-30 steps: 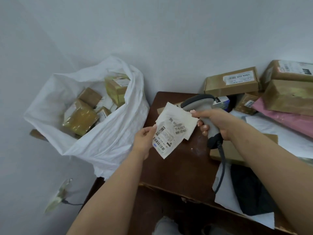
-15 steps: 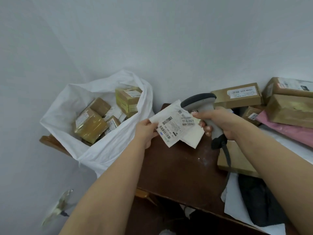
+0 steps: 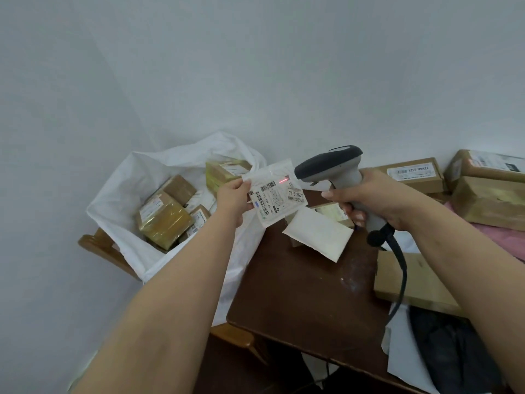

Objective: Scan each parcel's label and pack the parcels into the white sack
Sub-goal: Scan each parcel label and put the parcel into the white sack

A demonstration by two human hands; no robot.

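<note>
My left hand (image 3: 233, 199) pinches a small flat white parcel (image 3: 274, 191) by its left edge, label facing me. A red scan line glows on the label's upper right. My right hand (image 3: 366, 196) grips a grey handheld scanner (image 3: 331, 166), its dark head pointed left at the label, a black cable hanging from the handle. A second white padded parcel (image 3: 316, 237) lies on the brown table (image 3: 306, 297) just below the held one. The white sack (image 3: 122, 194) stands open at the left, holding several brown taped boxes (image 3: 164, 220).
Several cardboard boxes (image 3: 414, 174) are stacked along the wall at the right, with a pink mailer (image 3: 500, 234) under them. A flat brown box (image 3: 412, 282) and a black bag on white plastic (image 3: 454, 354) lie near my right forearm. A wooden chair (image 3: 105, 248) supports the sack.
The two white parcels separated: one now lies on the table, the other stays in my left hand. The scanner rose and turned onto the label, and a red scan line appeared.
</note>
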